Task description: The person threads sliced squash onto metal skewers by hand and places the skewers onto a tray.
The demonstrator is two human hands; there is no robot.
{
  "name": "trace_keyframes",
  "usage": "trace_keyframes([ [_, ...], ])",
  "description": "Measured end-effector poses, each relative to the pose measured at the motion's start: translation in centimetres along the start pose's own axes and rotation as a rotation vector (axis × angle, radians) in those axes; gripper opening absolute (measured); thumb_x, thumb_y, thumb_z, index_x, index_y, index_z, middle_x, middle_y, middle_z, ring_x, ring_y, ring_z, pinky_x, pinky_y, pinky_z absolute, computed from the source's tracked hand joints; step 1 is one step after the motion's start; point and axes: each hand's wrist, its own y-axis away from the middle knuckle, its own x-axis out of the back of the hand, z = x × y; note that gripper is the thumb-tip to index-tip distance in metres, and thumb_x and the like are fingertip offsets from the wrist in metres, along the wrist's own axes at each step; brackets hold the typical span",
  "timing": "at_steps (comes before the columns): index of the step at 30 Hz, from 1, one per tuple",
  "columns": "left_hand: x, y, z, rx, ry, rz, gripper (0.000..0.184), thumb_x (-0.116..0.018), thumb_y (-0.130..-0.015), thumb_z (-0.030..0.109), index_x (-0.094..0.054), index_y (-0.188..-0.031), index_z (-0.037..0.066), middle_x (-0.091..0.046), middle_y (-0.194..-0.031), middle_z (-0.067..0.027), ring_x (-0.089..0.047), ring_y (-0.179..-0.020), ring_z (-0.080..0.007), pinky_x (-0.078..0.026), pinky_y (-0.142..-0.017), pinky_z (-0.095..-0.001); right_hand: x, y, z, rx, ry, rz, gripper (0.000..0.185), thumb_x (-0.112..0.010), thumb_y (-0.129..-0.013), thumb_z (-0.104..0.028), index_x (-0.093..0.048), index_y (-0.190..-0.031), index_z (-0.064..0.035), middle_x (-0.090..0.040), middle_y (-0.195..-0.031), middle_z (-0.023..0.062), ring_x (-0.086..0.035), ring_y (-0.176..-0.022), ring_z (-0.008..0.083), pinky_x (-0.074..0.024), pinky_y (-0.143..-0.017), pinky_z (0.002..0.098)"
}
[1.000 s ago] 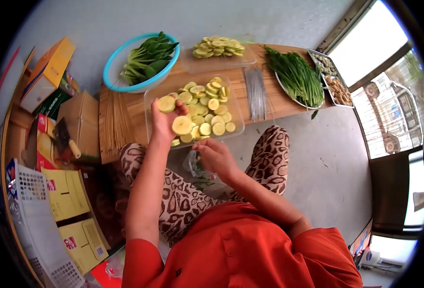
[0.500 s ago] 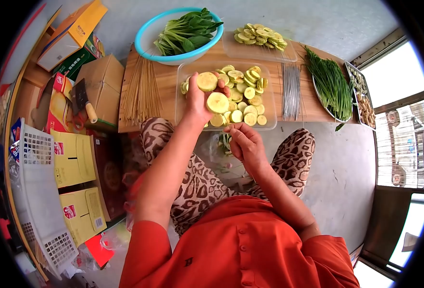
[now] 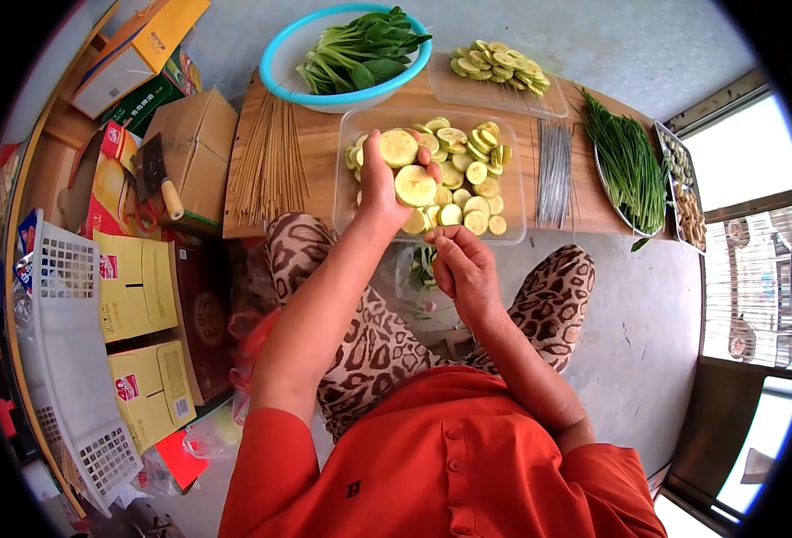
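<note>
Two round zucchini slices [image 3: 415,186] rest in my left hand [image 3: 381,193], its fingers curled round them above the clear plastic tray [image 3: 349,213]. Under them, the tray holds many more cut slices [image 3: 476,221]. My right hand [image 3: 465,272] is closed in a pinch just below the lower held slice, at the tray's near edge. A thin skewer shows at its fingertips; most of it is hidden by the hand. Whether its tip touches the slice I cannot tell.
Bamboo skewers [image 3: 273,166] lie left of the tray, metal skewers [image 3: 554,175] right. Behind are a blue-rimmed basin [image 3: 275,56] of leafy greens and a tray of skewered slices [image 3: 501,67]. Chives [image 3: 627,161] lie farther right. A cleaver [image 3: 152,166] stands by cardboard boxes at left.
The view has shifted slightly, so the table sits a little further right. Both hands keep nearly the same pose, with the slices still in my left hand and the skewer in my right.
</note>
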Motion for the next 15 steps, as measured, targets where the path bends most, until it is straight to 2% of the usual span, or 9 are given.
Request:
trace_keyframes([
  [15, -0.72, 0.67, 0.37, -0.072, -0.076, 0.047, 0.051, -0.031, -0.092, 0.050, -0.052, -0.098, 0.004, -0.055, -0.072, -0.0100, -0.056, -0.061, -0.0253, -0.049, -0.060, -0.0386, -0.11, -0.37, 0.70, 0.047, 0.023, -0.017, 0.016, -0.045, -0.097, -0.015, -0.055, -0.096, -0.0025, -0.037, -0.051, -0.0040, -0.029, -0.042, 0.0049, -0.0222, -0.040, 0.0207],
])
